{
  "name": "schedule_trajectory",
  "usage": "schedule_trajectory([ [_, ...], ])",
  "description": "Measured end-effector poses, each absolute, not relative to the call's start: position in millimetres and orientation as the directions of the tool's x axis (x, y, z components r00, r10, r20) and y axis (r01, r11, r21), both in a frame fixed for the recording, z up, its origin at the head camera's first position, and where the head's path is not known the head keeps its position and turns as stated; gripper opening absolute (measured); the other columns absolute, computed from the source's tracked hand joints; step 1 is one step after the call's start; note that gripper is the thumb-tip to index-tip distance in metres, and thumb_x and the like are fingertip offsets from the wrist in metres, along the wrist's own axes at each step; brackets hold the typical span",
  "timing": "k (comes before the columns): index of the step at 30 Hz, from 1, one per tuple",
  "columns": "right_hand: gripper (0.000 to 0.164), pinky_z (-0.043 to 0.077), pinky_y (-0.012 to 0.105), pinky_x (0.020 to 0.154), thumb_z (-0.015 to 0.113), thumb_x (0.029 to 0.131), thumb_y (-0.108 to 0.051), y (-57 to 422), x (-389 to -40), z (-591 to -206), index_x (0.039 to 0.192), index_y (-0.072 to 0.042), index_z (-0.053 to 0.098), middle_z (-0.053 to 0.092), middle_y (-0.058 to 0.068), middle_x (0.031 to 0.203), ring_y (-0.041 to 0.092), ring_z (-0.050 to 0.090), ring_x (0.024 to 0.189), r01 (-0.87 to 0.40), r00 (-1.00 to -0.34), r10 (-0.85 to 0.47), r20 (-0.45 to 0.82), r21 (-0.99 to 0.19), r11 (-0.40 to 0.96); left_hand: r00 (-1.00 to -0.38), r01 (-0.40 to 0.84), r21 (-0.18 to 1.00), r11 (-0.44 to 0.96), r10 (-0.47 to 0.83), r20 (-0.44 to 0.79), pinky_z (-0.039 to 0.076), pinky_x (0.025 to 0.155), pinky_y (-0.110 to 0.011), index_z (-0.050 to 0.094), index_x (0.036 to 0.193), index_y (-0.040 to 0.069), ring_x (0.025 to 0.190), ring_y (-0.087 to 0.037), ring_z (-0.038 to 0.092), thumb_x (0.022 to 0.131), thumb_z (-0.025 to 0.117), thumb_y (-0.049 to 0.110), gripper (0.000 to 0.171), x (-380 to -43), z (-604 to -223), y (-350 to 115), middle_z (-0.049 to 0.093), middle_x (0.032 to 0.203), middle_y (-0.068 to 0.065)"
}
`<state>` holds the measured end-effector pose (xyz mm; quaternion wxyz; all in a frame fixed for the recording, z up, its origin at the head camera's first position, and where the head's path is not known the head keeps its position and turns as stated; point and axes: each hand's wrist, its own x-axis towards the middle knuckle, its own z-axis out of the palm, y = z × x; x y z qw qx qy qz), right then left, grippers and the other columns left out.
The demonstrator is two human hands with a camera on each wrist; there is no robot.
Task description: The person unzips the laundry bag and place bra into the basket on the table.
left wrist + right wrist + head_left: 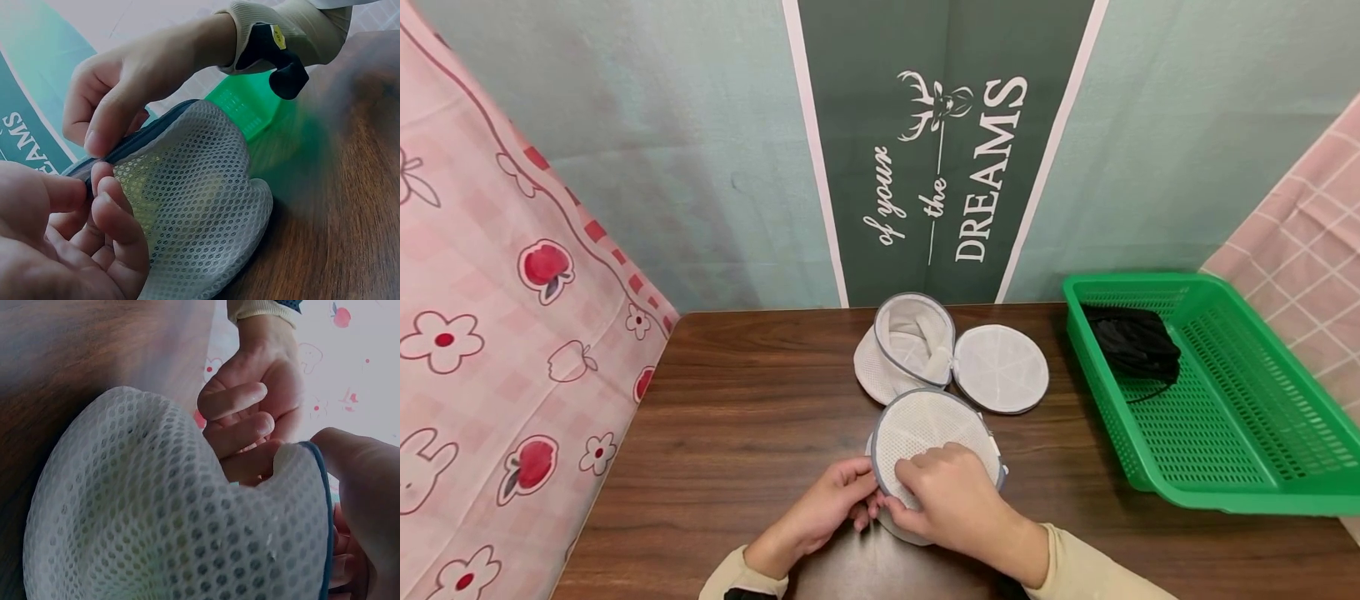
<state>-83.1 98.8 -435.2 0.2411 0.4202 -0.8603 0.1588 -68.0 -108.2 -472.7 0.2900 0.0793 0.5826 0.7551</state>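
A white mesh laundry bag (928,417) with a grey rim stands at the table's front, its round top facing up. My left hand (827,508) pinches the rim at the near left, thumb against fingertips, as the left wrist view shows. Close beside it, my right hand (958,504) lies over the top and grips the same rim, with the thumb (112,125) on the dark edging. The mesh side (144,506) sags and folds inward in the right wrist view. Some of the right fingers are hidden behind the rim.
Behind it stands a second mesh bag (887,367), open, with its round lid (1000,369) folded out to the right. A green plastic basket (1097,383) at the right holds a black cloth bundle (1131,343). Cloth hangings (715,167) border the wooden table (722,400).
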Motion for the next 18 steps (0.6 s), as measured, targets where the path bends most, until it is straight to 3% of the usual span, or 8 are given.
schedule_trajectory([
  [5,0.034,0.026,0.025,0.045,0.073,0.072,-0.029,94.0,-80.7,-433.4,0.062,-0.02,0.042,0.038,-0.01,0.054,0.011,0.041,0.044,-0.816,-0.506,-0.67,0.544,-0.051,0.575,-0.817,-0.343,0.926,-0.161,0.537,-0.21,0.044,0.051,-0.015,0.047,0.101,-0.022,0.064,-0.002,0.053,0.106,0.051,0.013,0.036,-67.8,-473.2,-108.5,0.061,0.079,0.004],
  [10,0.029,0.025,0.024,0.045,0.07,0.069,-0.023,89.9,-78.9,-432.4,0.06,-0.019,0.043,0.04,-0.009,0.053,0.012,0.04,0.044,-0.822,-0.485,-0.69,0.538,-0.011,0.569,-0.81,-0.348,0.924,-0.158,0.547,-0.211,0.044,0.051,-0.014,0.06,0.094,0.0,0.065,-0.003,0.054,0.106,0.051,0.014,0.021,-69.0,-475.3,-108.5,0.062,0.08,0.004],
  [18,0.025,0.024,0.024,0.045,0.064,0.07,-0.02,90.6,-79.5,-431.1,0.06,-0.02,0.041,0.039,-0.01,0.053,0.011,0.037,0.045,-0.844,-0.455,-0.686,0.568,-0.03,0.535,-0.81,-0.347,0.926,-0.151,0.546,-0.214,0.043,0.051,-0.014,0.055,0.095,-0.012,0.066,-0.003,0.054,0.107,0.049,0.016,0.031,-68.1,-476.7,-109.4,0.061,0.081,0.004],
])
